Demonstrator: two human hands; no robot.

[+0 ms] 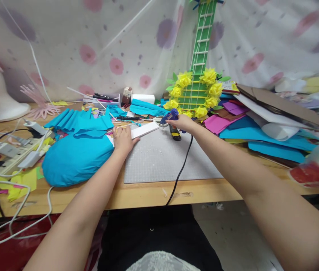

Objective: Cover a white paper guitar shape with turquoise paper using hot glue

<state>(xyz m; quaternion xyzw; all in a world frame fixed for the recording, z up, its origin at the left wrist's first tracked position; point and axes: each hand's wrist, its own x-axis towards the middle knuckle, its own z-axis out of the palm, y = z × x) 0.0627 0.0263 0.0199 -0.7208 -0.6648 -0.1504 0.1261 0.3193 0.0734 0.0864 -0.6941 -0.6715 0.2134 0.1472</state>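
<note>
My left hand [123,140] is closed over the near end of a long white strip [145,130], its fingers bent across the top. Against that end sits a rounded body wrapped in bright blue paper [77,160], with a pleated blue flap [93,124] behind it. My right hand [182,122] grips a blue glue gun [169,116] close to the strip's far end. From beneath that hand a black cord [180,171] runs over the table's front edge. A black-and-yellow object [175,133] lies below the gun, its kind unclear. Scissors [159,119], partly hidden, lie behind the strip.
A grey cutting mat [159,162] covers the middle of the wooden table [148,195]. Behind stands a green stringed-instrument model [201,49] ringed with yellow flowers. Coloured sheets [269,135] pile up at right, beside a plastic tub [317,165]. Cables and a power strip [9,158] crowd the left.
</note>
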